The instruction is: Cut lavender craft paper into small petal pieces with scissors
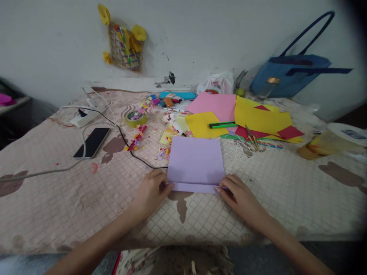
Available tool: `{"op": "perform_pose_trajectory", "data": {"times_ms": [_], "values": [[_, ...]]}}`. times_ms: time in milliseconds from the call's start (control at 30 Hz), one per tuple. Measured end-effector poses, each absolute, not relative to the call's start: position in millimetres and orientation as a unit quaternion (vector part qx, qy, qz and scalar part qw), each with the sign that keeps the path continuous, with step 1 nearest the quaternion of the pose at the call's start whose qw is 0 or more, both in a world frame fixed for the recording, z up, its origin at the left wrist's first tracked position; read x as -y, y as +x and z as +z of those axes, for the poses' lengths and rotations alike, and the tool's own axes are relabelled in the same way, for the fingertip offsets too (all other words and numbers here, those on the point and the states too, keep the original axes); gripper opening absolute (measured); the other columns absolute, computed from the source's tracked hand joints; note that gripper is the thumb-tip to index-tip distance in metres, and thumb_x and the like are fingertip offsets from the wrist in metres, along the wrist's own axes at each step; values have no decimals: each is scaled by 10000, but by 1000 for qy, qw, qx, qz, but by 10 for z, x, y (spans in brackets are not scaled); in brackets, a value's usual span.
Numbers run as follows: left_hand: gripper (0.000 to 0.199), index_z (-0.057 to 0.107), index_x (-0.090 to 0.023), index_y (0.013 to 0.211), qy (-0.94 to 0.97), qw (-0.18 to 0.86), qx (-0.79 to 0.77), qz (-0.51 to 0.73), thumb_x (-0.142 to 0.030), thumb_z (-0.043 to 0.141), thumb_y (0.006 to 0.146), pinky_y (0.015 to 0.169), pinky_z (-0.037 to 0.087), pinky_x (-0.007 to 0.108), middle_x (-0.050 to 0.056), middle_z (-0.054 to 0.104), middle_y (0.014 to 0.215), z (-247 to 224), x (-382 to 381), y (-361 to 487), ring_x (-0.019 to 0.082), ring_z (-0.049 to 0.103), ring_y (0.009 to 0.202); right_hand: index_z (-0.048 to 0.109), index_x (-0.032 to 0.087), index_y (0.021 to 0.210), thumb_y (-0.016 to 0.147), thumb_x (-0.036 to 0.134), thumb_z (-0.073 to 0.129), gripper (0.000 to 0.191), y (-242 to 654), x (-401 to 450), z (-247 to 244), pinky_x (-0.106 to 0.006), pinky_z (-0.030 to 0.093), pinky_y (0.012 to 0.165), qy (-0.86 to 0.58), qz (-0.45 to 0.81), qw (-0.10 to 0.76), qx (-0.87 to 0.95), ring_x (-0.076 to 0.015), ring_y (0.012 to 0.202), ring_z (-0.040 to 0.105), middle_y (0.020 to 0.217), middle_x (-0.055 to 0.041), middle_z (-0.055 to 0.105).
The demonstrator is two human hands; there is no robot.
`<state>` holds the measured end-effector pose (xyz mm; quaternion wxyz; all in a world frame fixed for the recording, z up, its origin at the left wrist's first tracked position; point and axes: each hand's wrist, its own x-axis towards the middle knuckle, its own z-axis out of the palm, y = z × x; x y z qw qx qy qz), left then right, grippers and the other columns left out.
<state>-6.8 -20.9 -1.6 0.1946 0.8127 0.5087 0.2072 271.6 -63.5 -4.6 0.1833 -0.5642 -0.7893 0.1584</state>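
Lilac sheet (196,160) at the centre of the frame — lying on the patterned cloth (183,233), with a narrow strip folded along the near edge. Pinched at the left end of that strip between thumb and fingers of the left hand (156,187); grasped likewise at the right end by the right hand (236,191). Just beyond the far left corner of the paper, small colourful paper bits (164,151). Farther up, right of centre, a pink sheet (219,107) and two yellow sheets, with a green cutter (223,125) lying across the smaller yellow sheet (200,124). Right of these, scissors (252,141) amid tangled white string (236,149), near red paper pieces (290,132); at the right edge, a clear plastic tub (329,143) with a pale lid. At left, a dark-screened phone (93,143) with a grey cable (84,145) crossing it, and a white power strip (87,116) above. Running from the power strip toward the left side of the paper — a thin black cable (122,133). Near the upper centre, a roll of tape (136,120); against the wall at upper right, a blue bag (289,78); hung at upper left, a woven decoration (126,47) with yellow flowers.
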Motion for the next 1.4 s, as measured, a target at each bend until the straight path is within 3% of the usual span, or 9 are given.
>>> {"op": "perform_pose_trajectory", "data": {"times_ms": [600,1400], "values": [[198,461,-177,602,808,180,-523,205,-250,566,752,686,387,297,17,526,743,-49,185,-67,165,483,751,462,198,685,868,319,436,221,2696,707,-218,-327,396,657,-616,63,181,764,-199,713,497,713,-39,526],[185,466,-177,614,801,176,-521,236,-230,583,747,708,394,318,17,519,730,-108,218,-75,174,478,767,446,200,718,869,321,443,193,2759,770,-271,-339,389,657,-626,38,210,750,-204,707,472,712,-45,514]]}}
